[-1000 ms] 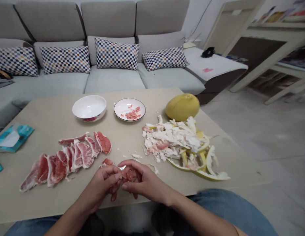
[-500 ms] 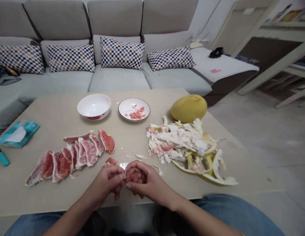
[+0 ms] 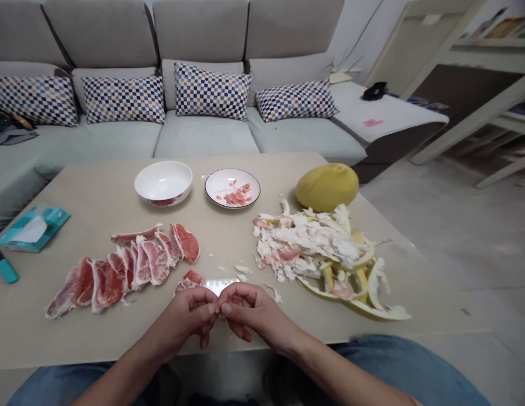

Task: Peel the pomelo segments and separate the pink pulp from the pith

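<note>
My left hand (image 3: 193, 317) and my right hand (image 3: 256, 316) meet over the table's near edge, thumbs and index fingers pinched together tip to tip. A red piece of pomelo flesh (image 3: 242, 302) shows slightly inside the curl of my right hand; the fingers hide most of it. Just beyond my left hand lies a partly peeled pomelo segment (image 3: 191, 279). To the left, several unpeeled pomelo segments (image 3: 133, 262) lie in a slanting row. At the back, a white plate (image 3: 217, 180) with a dark rim carries small bits of red flesh, beside a white bowl (image 3: 163, 176).
A whole yellow pomelo (image 3: 327, 187) stands at the back right, behind a heap of pith and peel (image 3: 310, 239). On the left are a blue tissue pack (image 3: 51, 225) and a teal-and-black object (image 3: 6, 270). A shiny patch (image 3: 220, 285) lies just beyond my hands.
My fingertips have drawn together, and my right hand has closed further over the red flesh, which shows less now. The view has shifted slightly; the things on the table stay put.
</note>
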Demonstrator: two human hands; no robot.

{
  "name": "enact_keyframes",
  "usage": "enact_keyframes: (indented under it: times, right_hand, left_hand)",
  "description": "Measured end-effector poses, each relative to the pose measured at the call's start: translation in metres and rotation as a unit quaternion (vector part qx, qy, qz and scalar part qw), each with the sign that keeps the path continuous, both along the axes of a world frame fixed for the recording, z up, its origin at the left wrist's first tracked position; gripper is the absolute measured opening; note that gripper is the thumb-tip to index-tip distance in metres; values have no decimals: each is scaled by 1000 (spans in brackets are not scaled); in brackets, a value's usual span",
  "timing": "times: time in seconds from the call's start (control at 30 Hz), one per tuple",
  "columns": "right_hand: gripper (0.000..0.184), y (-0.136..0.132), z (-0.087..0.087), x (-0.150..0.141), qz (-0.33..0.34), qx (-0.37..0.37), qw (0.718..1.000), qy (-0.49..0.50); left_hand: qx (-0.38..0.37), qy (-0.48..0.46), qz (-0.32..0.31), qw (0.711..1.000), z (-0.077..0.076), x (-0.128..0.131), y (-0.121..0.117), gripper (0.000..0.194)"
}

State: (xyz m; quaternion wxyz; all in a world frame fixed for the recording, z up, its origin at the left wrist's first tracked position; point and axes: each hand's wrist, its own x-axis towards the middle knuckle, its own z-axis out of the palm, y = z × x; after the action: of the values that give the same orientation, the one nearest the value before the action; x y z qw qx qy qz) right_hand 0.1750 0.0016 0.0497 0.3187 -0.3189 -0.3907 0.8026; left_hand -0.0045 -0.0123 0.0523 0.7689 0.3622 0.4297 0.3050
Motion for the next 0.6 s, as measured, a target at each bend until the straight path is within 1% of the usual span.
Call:
enact_keyframes:
  times: [0.07, 0.13, 0.2, 0.27, 0.33, 0.43, 0.47, 0.53, 0.57, 0.6]
  right_hand:
    - [33, -3, -1, -2, -14, -26, 999, 17]
    - [34, -5, 1, 0, -24, -36, 999, 16]
    - [34, 2, 7, 6, -47, 0, 998, -36]
    - [32, 23, 17, 17, -86, 68, 986, -123]
    - [26, 61, 28, 30, -133, 130, 962, -200]
    - [15, 140, 44, 43, -188, 196, 915, -297]
    - [16, 166, 47, 44, -198, 210, 897, -333]
    - [26, 211, 50, 42, -195, 228, 867, -397]
    - [29, 228, 49, 40, -188, 233, 854, -424]
    - [31, 242, 48, 38, -182, 239, 842, -447]
  left_hand:
    - [-14, -22, 4, 1000, 0, 0, 0, 25]
    - [-24, -41, 3, 999, 1, 1, 0, 25]
    - [-23, -41, 10, 999, 3, 1, 2, 26]
    - [-10, -24, 30, 999, 5, 1, 3, 26]
    - [8, 3, 44, 999, 5, 1, 3, 27]
    - [30, 52, 36, 998, 0, 4, 1, 32]
    - [38, 65, 31, 997, -3, 5, 0, 34]
    - [52, 86, 22, 995, -11, 6, -1, 35]
    - [61, 94, 14, 994, -15, 6, -1, 35]
    - [76, 110, 19, 991, -20, 6, -1, 33]
